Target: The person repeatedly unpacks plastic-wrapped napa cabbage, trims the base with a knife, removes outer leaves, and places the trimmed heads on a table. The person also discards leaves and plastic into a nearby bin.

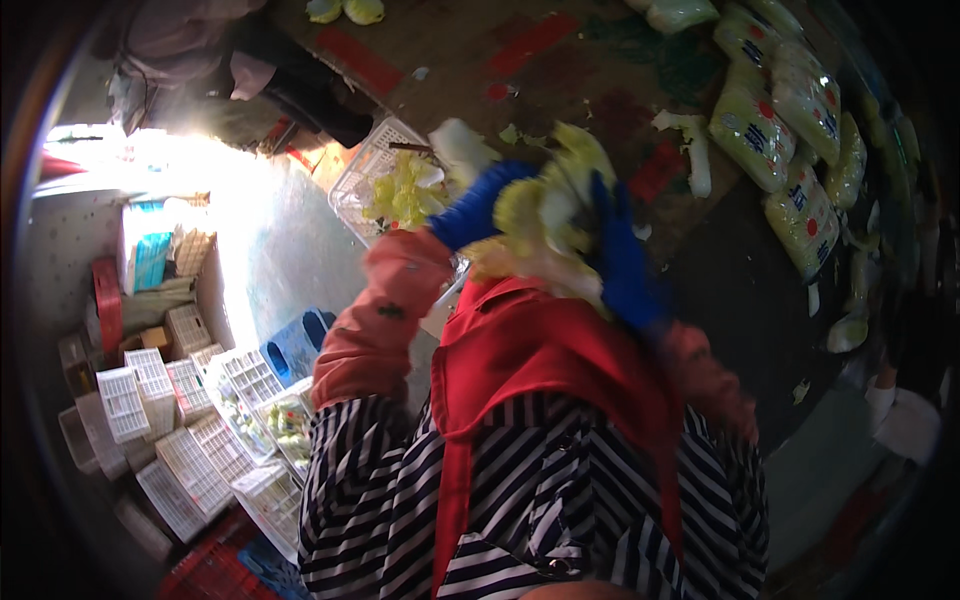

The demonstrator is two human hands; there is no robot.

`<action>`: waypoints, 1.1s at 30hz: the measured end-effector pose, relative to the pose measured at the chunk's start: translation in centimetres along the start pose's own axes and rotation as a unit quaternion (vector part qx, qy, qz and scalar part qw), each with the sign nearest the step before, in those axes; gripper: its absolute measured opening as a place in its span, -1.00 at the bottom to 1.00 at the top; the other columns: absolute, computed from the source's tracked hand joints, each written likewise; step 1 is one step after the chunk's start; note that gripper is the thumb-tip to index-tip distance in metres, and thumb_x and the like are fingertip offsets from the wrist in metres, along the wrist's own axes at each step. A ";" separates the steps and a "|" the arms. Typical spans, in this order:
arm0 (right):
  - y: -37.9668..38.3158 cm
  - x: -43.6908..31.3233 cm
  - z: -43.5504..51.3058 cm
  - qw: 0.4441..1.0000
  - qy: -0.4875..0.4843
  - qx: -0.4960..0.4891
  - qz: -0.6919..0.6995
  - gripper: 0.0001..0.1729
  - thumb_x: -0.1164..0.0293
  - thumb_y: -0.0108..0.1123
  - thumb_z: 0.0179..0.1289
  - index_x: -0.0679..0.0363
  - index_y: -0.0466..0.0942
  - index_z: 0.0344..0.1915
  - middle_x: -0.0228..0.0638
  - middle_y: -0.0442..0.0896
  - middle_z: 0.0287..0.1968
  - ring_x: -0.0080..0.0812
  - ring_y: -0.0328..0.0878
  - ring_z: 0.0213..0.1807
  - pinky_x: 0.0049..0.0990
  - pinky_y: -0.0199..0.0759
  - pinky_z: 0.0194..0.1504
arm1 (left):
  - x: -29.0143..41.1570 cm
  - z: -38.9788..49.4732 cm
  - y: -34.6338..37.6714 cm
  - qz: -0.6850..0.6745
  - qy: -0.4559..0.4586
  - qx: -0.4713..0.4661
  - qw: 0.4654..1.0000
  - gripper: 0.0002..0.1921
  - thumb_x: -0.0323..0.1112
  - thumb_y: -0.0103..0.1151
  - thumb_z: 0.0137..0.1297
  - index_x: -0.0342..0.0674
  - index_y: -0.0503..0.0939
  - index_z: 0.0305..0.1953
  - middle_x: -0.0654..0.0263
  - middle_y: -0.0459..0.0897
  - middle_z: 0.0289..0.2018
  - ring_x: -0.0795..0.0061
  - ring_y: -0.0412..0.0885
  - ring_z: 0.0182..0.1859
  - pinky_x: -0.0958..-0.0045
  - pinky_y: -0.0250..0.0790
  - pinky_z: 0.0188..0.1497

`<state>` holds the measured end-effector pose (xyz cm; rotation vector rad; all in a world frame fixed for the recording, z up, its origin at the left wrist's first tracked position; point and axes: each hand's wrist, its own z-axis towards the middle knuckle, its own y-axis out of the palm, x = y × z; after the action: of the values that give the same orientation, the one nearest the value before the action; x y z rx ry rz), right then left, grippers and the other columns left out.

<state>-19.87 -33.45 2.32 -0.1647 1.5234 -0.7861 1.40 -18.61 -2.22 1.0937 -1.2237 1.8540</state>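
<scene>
Loose, yellow-green napa cabbage leaves fill the space between my two blue-gloved hands, just in front of my red apron. My left hand curls against their left side. On the right, my right hand lies along them with its fingers pointing away from me; motion blurs it. A pale cabbage piece shows just beyond my left hand, and I cannot tell whether the hand touches it. Beside my left forearm, a white plastic basket contains yellow cabbage leaves.
Bagged cabbages are piled on the right of the dark work surface. A loose white leaf lies near them. Cabbage heads sit at the far edge. Another person is at upper left. White crates stack at lower left.
</scene>
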 end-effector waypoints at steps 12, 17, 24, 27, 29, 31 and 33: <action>10.9 -7.2 16.0 0.969 -0.158 -0.098 0.166 -0.22 0.40 0.37 -0.05 0.07 0.34 0.25 -0.02 0.59 -0.13 -0.11 0.60 -0.20 -0.29 0.47 -0.14 | -11.9 -21.3 -19.5 0.123 -0.409 0.215 0.878 -0.01 -0.31 0.42 0.02 -0.40 -0.03 0.38 0.08 0.46 0.15 0.40 0.46 0.12 0.44 0.33 0.14; -0.6 -2.5 10.7 0.977 0.005 -0.051 0.206 -0.47 0.45 0.25 0.14 0.16 0.45 0.15 -0.43 0.62 -0.33 -0.60 0.47 -0.45 -0.60 0.35 -0.40 | -13.4 -20.8 -15.4 0.090 -0.535 0.368 0.755 0.26 -0.21 0.58 -0.29 -0.39 -0.12 0.40 -0.06 0.30 0.25 0.20 0.31 0.27 0.35 0.19 0.26; -13.8 2.8 -5.5 0.931 0.267 0.154 0.195 -0.55 0.44 0.16 0.21 0.17 0.46 0.14 -0.54 0.55 -0.36 -0.74 0.33 -0.49 -0.71 0.19 -0.45 | -1.6 -7.0 -3.3 0.168 -0.177 0.434 0.867 -0.37 -0.44 0.31 0.10 -0.31 0.32 0.22 0.09 0.46 0.14 0.24 0.41 0.19 0.32 0.22 0.25; -13.4 3.0 -11.3 0.903 0.294 0.225 0.218 -0.55 0.46 0.14 0.22 0.20 0.45 0.13 -0.53 0.53 -0.35 -0.73 0.34 -0.45 -0.69 0.22 -0.40 | 5.7 -0.7 5.3 0.278 0.010 0.045 0.959 -0.48 -0.29 0.33 0.04 -0.14 0.49 0.10 0.23 0.52 0.07 0.22 0.42 0.17 0.26 0.21 0.25; -12.4 3.2 -12.9 0.885 0.293 0.268 0.245 -0.57 0.48 0.14 0.21 0.22 0.46 0.12 -0.51 0.54 -0.34 -0.70 0.37 -0.43 -0.68 0.26 -0.38 | 9.2 2.4 11.6 0.235 0.222 -0.074 0.944 -0.51 -0.17 0.24 0.09 0.11 0.50 0.12 0.27 0.50 0.08 0.17 0.37 0.22 0.08 0.16 0.28; -11.4 3.6 -13.0 0.861 0.276 0.311 0.294 -0.58 0.49 0.16 0.21 0.25 0.49 0.10 -0.49 0.57 -0.32 -0.67 0.44 -0.38 -0.66 0.33 -0.32 | 10.7 4.2 14.7 0.235 0.317 -0.172 0.902 -0.53 -0.19 0.20 0.13 0.22 0.49 0.13 0.28 0.48 0.11 0.15 0.33 0.27 0.03 0.13 0.29; -11.0 4.2 -11.9 0.871 0.280 0.308 0.260 -0.61 0.50 0.16 0.20 0.22 0.50 0.07 -0.47 0.53 -0.37 -0.63 0.44 -0.39 -0.61 0.36 -0.31 | 10.6 5.3 15.8 0.222 0.336 -0.301 0.865 -0.56 -0.16 0.18 0.15 0.30 0.50 0.11 0.30 0.46 0.13 0.15 0.31 0.29 0.02 0.12 0.28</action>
<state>-35.39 -39.57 3.92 0.9927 1.6483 -0.8730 -15.23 -28.29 2.28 -0.1985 -1.5106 1.7243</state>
